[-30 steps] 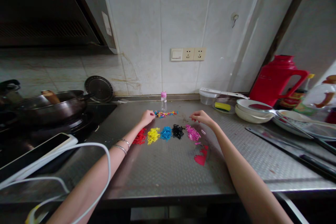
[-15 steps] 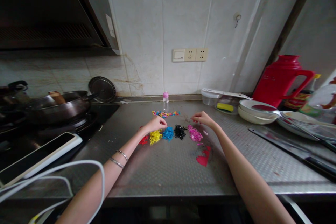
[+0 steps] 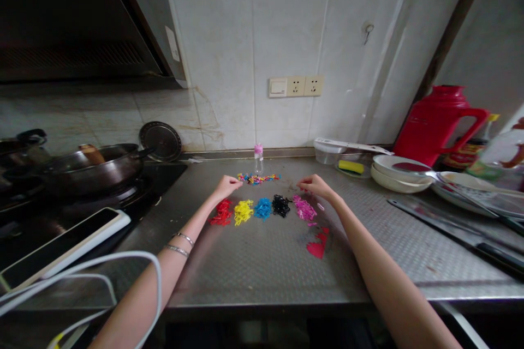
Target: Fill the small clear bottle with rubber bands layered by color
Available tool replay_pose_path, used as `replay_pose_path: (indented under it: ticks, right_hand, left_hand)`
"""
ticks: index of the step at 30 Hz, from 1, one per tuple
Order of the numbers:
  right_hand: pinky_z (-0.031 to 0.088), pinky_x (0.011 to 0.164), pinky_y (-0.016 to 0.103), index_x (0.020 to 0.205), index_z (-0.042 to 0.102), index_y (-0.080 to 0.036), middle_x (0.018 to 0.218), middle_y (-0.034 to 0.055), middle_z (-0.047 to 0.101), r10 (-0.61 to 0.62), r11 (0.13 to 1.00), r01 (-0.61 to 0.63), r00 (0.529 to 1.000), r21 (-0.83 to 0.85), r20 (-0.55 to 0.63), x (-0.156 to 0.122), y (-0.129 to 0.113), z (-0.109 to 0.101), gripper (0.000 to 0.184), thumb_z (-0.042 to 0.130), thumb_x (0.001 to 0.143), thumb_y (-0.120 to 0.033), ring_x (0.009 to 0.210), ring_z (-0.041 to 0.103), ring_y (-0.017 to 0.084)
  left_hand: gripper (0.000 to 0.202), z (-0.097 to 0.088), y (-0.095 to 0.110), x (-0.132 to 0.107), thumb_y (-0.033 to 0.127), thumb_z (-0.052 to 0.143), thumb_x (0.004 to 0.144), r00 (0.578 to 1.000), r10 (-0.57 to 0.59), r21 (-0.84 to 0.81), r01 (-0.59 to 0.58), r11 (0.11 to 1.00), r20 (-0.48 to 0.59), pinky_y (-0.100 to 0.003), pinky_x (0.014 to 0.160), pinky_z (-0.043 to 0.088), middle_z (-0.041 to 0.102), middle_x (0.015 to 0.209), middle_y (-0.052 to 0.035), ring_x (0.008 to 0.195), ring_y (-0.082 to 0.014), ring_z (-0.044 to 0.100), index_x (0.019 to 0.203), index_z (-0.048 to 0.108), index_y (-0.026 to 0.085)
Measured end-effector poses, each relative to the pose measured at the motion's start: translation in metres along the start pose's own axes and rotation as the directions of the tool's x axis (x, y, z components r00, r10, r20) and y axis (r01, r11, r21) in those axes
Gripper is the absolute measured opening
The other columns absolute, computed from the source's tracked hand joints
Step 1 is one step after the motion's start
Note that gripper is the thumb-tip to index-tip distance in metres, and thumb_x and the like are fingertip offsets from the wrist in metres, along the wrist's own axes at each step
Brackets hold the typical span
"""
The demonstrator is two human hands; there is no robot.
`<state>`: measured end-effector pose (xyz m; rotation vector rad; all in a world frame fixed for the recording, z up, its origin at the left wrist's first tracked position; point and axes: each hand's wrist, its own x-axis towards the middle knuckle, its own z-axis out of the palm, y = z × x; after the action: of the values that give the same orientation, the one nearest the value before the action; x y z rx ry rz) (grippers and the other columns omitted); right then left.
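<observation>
My left hand (image 3: 227, 186) hovers at the left end of a mixed row of small coloured pieces (image 3: 258, 179), its fingertips pinched together. What lies between them, if anything, is too small to make out. My right hand (image 3: 317, 185) is held pinched just above the pink heap (image 3: 304, 208); its fingertips are partly hidden. Red (image 3: 221, 212), yellow (image 3: 243, 212), blue (image 3: 262, 208) and black (image 3: 281, 205) heaps of similar pieces lie in a line nearer me. One loose pink piece (image 3: 320, 207), looped like a paper clip, sits right of the pink heap.
Behind the mixed row stands a small clear bottle (image 3: 258, 161) with a pink cap. Torn red paper (image 3: 316, 245) lies in front. To the right are a knife (image 3: 446, 232), bowls (image 3: 399, 180) and a red thermos (image 3: 438, 125); to the left, a pan (image 3: 98, 169), a phone-like device (image 3: 69, 245) and white cables (image 3: 158, 278).
My left hand has moved left and away from me, from above the yellow and blue heaps to the mixed row's left end, uncovering the red heap. My right hand has hardly moved.
</observation>
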<state>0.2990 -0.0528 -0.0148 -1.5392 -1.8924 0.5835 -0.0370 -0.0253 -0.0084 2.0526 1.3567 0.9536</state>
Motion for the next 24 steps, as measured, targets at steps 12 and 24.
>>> replay_pose_path:
  ticks: [12,24]
  right_hand:
    - [0.037,0.049,0.019,0.075,0.069,-0.011,0.059,0.0024,0.062,-0.047,0.996,0.045,0.999,-0.072,-0.019,0.001,-0.002,0.005,0.028,0.050,0.068,-0.031,0.054,0.053,0.012]
    - [0.043,0.069,0.021,0.088,0.068,-0.018,0.086,0.0057,0.067,-0.012,0.981,-0.022,0.984,-0.194,-0.175,0.034,-0.015,0.040,0.027,0.051,0.068,-0.026,0.077,0.060,0.016]
  left_hand:
    - [0.039,-0.019,-0.040,-0.006,0.045,0.055,0.064,0.950,-0.274,-0.155,0.251,0.955,-0.148,-0.019,0.038,0.022,0.055,0.054,-0.0002,0.038,-0.0048,0.033,0.079,0.066,0.011]
    - [0.030,-0.014,-0.047,-0.004,0.037,0.053,0.066,0.965,-0.200,-0.072,0.190,0.979,-0.172,-0.019,0.045,0.029,0.057,0.051,-0.0014,0.043,-0.0080,0.042,0.069,0.066,0.011]
